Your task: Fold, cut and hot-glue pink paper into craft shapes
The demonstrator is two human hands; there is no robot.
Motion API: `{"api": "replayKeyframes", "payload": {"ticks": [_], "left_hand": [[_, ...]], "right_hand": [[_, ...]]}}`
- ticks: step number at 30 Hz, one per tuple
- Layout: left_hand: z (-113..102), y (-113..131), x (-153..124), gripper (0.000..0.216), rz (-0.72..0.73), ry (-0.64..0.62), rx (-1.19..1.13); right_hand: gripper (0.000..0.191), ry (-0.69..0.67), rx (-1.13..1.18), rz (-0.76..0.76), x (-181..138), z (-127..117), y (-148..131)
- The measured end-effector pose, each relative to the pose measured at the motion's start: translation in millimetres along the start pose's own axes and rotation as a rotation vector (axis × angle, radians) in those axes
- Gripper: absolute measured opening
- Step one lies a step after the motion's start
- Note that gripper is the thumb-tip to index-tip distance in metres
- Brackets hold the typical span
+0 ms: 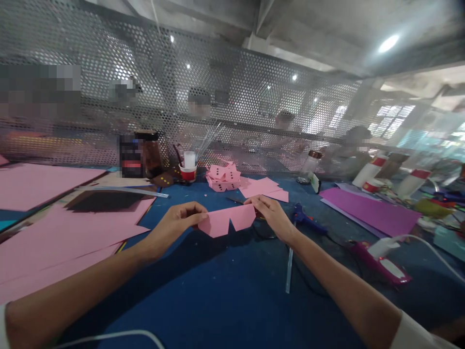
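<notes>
Both my hands hold a pink paper cut-out (225, 220) above the blue table (225, 291). My left hand (178, 223) pinches its left end with fingers closed. At the right end, my right hand (271, 215) grips the paper with fingers curled over the top edge. The cut-out has flaps hanging down and is slightly folded. Behind it on the table lies a pile of pink paper dice (223, 177) with black dots.
Large pink paper sheets (65, 232) lie at left, purple sheets (370, 213) at right. A blue glue gun (305, 220), a glue stick (288, 269), a red cup (188, 172), dark jars (140, 154) and a pink power strip (381, 261) stand around. Other people sit behind a perforated metal screen (254, 97).
</notes>
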State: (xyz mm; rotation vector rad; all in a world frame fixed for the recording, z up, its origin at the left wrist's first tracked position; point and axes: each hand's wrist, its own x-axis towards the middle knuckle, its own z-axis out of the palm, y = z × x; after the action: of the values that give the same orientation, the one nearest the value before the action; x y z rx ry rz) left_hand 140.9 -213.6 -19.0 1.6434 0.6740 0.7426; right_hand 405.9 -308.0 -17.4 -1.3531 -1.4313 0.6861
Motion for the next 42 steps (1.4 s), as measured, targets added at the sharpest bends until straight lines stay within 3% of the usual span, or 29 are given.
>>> {"api": "replayKeyframes", "payload": {"ticks": [3, 6, 8, 10, 13, 20, 27, 31, 33, 36, 39, 42], "left_hand": [[1, -2, 1, 0.018, 0.005, 0.000, 0.012], [0, -3, 3, 0.019, 0.001, 0.010, 0.018], [-2, -5, 3, 0.020, -0.003, 0.008, 0.040], [-5, -7, 3, 0.022, -0.002, 0.002, 0.073], [-10, -14, 4, 0.024, -0.008, 0.021, 0.147], [-12, -23, 4, 0.032, -0.032, 0.054, 0.264], [-8, -19, 0, 0.030, -0.041, 0.031, 0.278], [-9, -11, -3, 0.030, -0.004, 0.066, 0.275], [-10, -8, -5, 0.028, -0.013, 0.057, 0.251], [-10, -8, -7, 0.027, -0.043, 0.041, 0.209], [-9, -14, -8, 0.027, -0.043, 0.057, 0.216], [-6, -20, -8, 0.028, -0.030, 0.063, 0.257]], "right_hand": [[0.031, 0.000, -0.104, -0.020, -1, -13, -8], [0.025, 0.055, -0.297, -0.024, -8, -45, -22], [0.025, 0.130, -0.817, 0.014, -18, -72, -29], [0.031, 0.103, -1.255, 0.183, -31, -95, -28], [0.039, 0.068, -1.402, 0.293, -49, -113, -17], [0.039, -0.002, -1.550, 0.410, -62, -112, 12], [0.030, -0.009, -1.499, 0.466, -59, -123, 27], [0.040, 0.117, -1.456, 0.436, -56, -129, 18], [0.039, 0.223, -1.311, 0.369, -53, -128, 12], [0.037, 0.320, -0.834, 0.247, -49, -108, 1], [0.043, 0.206, -0.389, 0.211, -53, -67, -8], [0.039, 0.090, -0.241, 0.293, -67, -27, -11]]}}
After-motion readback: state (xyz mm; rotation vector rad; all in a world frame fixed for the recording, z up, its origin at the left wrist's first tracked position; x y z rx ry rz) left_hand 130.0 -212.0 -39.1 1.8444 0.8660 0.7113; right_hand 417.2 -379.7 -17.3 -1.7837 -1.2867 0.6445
